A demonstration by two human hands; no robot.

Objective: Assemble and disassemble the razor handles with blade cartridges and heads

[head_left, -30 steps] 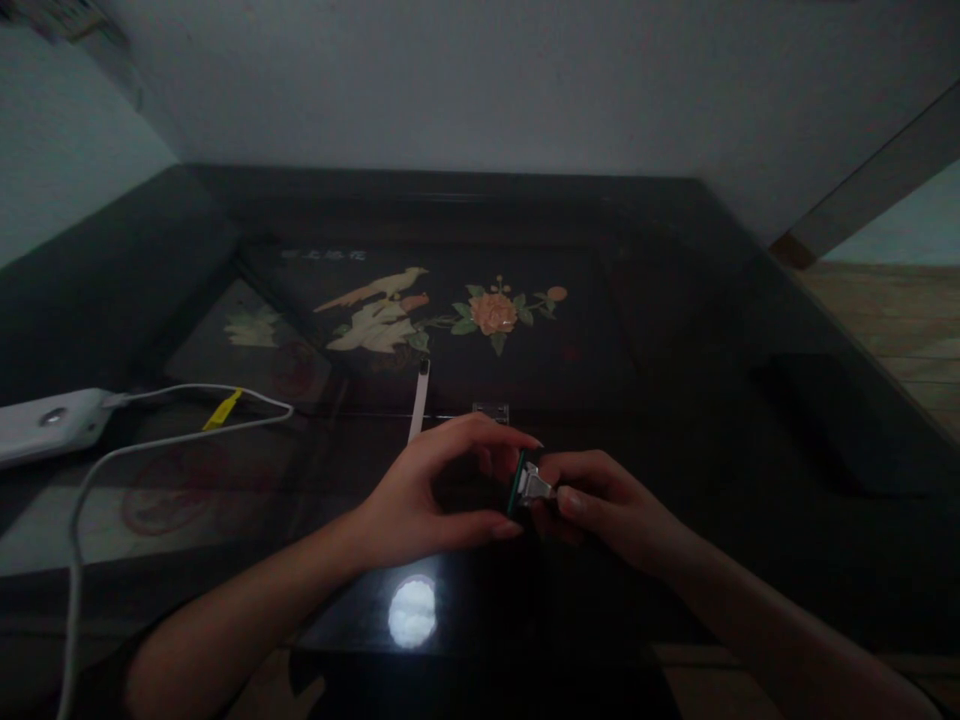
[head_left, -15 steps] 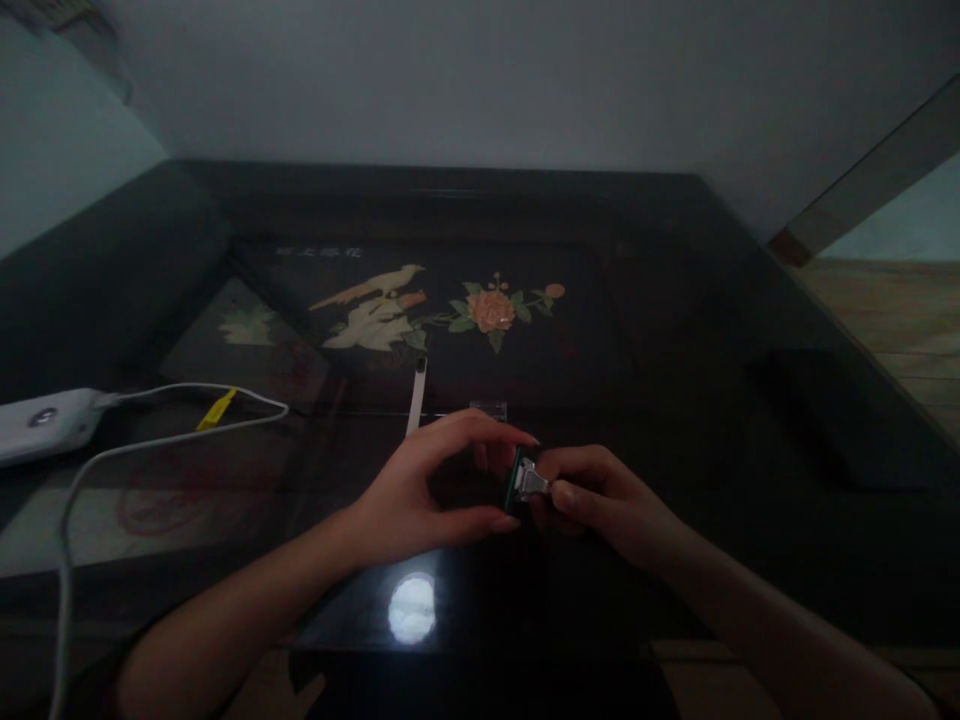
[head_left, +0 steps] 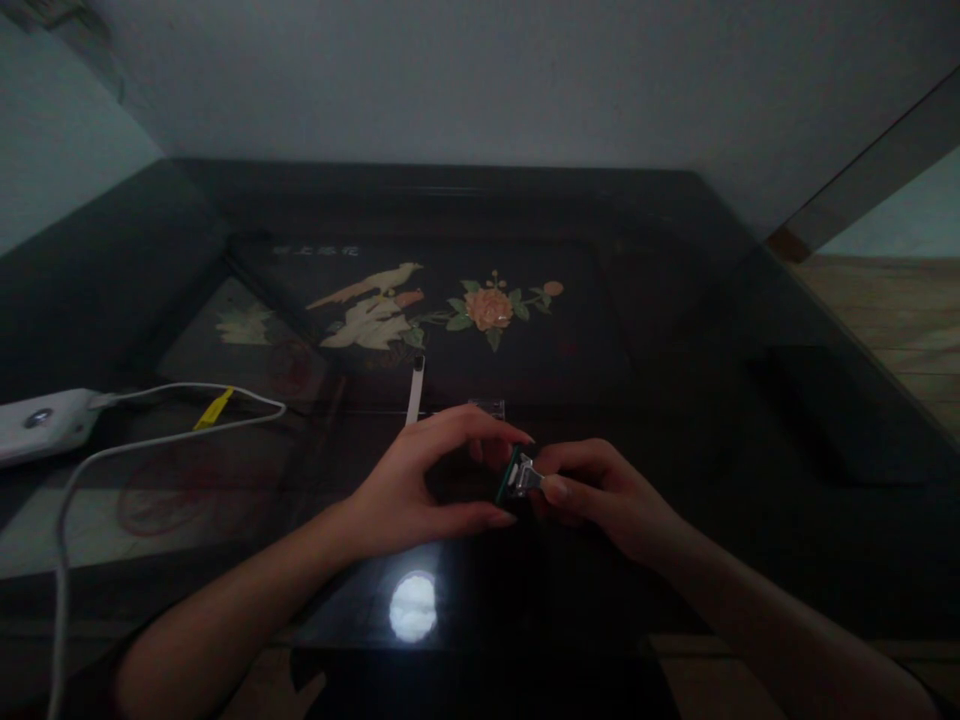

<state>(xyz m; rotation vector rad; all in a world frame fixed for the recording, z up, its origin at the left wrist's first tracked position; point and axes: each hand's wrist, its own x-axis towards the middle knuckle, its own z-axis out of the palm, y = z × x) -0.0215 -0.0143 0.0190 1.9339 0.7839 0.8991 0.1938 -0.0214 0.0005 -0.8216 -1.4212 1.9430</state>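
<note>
Both hands meet over the middle of a dark glass-topped table [head_left: 675,300]. My left hand [head_left: 420,485] pinches a small green circuit board [head_left: 508,477] between thumb and fingers, holding it on edge. My right hand [head_left: 600,495] is closed on a small silver metal connector [head_left: 525,477] that touches the board's right face. Just beyond the hands lie a white flat ribbon cable [head_left: 415,390] and a small clear plastic piece [head_left: 486,408] on the glass.
A white power bank [head_left: 41,425] lies at the left edge, its white cable [head_left: 150,435] with a yellow tag [head_left: 212,409] looping toward me. A bird-and-flower inlay [head_left: 420,305] shows under the glass. A dark flat object [head_left: 832,410] sits at the right. A lamp reflection [head_left: 412,607] glares near me.
Both hands with the board and connector have shifted slightly up and left in view. The board has tilted a little. The grip of both hands is the same.
</note>
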